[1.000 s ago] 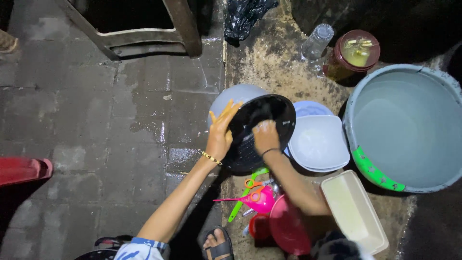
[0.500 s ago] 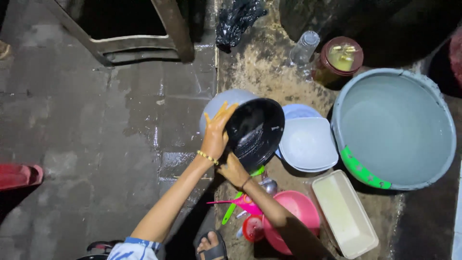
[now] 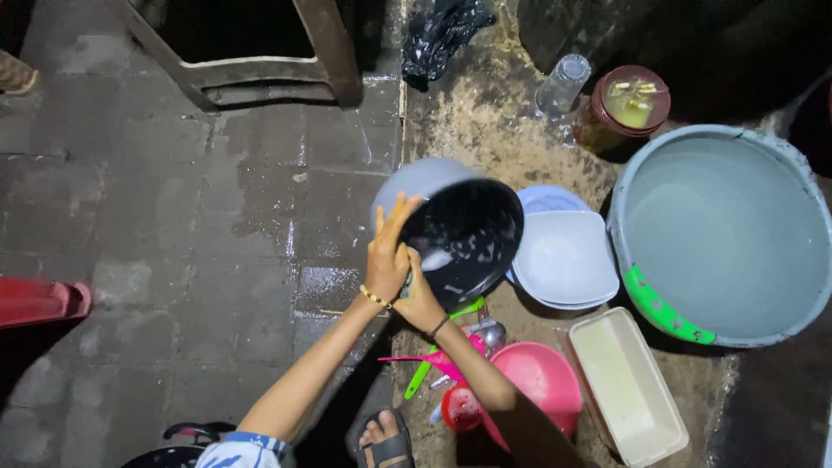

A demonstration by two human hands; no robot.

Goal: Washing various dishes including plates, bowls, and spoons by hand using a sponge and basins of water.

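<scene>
On the wet stone floor at the far right stands a large grey tub of water. Just left of it lie stacked pale blue basins, with a cream rectangular container and a pink bowl nearer the person. Tilted above the ground at centre is a black bowl. The left hand has its grip closed around the bowl's rim, fingers spread up the edge; the right hand presses against its lower edge, its grip unclear.
</scene>
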